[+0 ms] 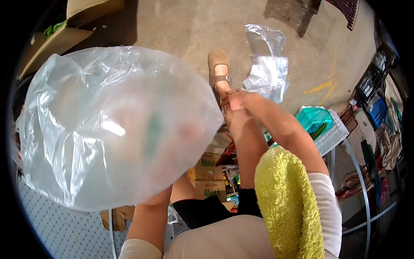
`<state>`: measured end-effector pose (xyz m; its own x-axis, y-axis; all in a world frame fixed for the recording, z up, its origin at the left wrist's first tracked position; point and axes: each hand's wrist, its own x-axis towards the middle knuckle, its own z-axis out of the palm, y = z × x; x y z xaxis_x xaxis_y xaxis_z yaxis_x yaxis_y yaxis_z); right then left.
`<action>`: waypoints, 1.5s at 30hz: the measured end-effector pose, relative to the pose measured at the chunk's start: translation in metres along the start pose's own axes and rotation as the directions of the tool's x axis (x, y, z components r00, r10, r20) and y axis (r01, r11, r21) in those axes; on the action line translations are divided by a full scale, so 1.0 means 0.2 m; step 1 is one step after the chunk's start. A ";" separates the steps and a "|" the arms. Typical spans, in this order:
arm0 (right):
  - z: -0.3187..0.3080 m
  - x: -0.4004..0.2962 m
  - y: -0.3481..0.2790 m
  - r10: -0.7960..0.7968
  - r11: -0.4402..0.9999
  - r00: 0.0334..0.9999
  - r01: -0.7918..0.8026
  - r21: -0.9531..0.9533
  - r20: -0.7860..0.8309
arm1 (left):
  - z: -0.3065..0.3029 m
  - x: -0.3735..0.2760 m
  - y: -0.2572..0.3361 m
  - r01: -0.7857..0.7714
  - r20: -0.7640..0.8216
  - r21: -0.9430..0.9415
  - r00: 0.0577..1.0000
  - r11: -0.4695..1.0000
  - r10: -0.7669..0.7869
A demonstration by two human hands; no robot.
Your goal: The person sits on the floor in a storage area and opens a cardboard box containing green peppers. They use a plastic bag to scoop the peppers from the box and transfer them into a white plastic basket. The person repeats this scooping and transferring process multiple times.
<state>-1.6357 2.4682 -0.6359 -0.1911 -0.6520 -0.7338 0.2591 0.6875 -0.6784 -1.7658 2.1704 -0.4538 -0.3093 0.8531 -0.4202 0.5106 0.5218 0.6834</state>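
Observation:
A large, puffed-out translucent plastic bag [106,129] fills the left of the view, close to the camera. My left forearm [150,213] runs up behind it. The bag hides my left hand, so its grip cannot be made out. Blurred green and reddish patches show through the film. My right hand [235,99] lies across my lower shin just above the ankle, fingers somewhat apart, with nothing seen in it. Beneath that hand my foot wears a brown woven shoe [219,61] with a buckled strap.
Clear plastic packaging [268,68] lies on the concrete floor [181,29]. A yellow towel [288,200] hangs over my right shoulder. To the right, a teal bag [312,119] rests on a white crate [331,132]. Cardboard boxes [207,174] stand under me; an open carton [58,42] sits upper left.

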 end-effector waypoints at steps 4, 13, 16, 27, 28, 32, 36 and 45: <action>-0.16 0.11 -0.02 0.195 0.957 0.981 -0.192 -0.220 -0.008 | 0.01 -0.29 -0.10 0.126 0.024 -0.092 0.992 0.988 -0.124; -0.32 0.27 -0.01 0.252 0.818 0.967 -0.233 -0.527 -0.037 | 0.51 -0.06 -0.05 -0.065 -0.251 -0.210 0.968 0.975 0.010; -0.43 0.28 0.06 0.275 0.748 0.957 -0.274 -0.604 -0.093 | 0.64 0.17 -0.11 -0.208 -0.360 -0.166 0.923 0.964 0.137; -0.70 -0.09 -0.51 -0.029 0.468 0.836 -0.473 -0.746 -0.548 | 0.27 0.04 0.11 -0.103 -0.489 0.247 0.845 0.964 0.216; -0.71 -0.17 -0.66 -0.091 0.443 0.803 -0.496 -0.747 -0.588 | 0.22 -0.01 0.18 0.048 -0.504 0.061 0.864 0.997 -0.010; -0.33 -0.27 -1.22 -0.214 0.339 0.810 -0.463 -0.819 -0.547 | 0.55 -0.10 -0.18 0.014 -0.953 -0.163 0.258 0.987 -0.161; 0.48 -0.30 -1.55 0.109 0.280 0.949 -0.316 -0.906 -0.297 | 0.19 -1.03 -0.08 -0.651 -0.541 -0.477 -0.312 0.590 -0.781; 1.27 0.48 -0.53 0.142 0.753 0.890 0.187 -0.631 0.433 | 0.36 -1.28 -0.43 -0.959 -0.236 0.112 -0.280 0.260 -0.931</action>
<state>-1.4415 2.2512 -0.6258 0.2772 -0.6210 -0.7332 -0.4382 0.5974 -0.6717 -1.6719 1.9075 -0.4485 -0.5777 -0.7238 -0.3774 0.5196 -0.6826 0.5138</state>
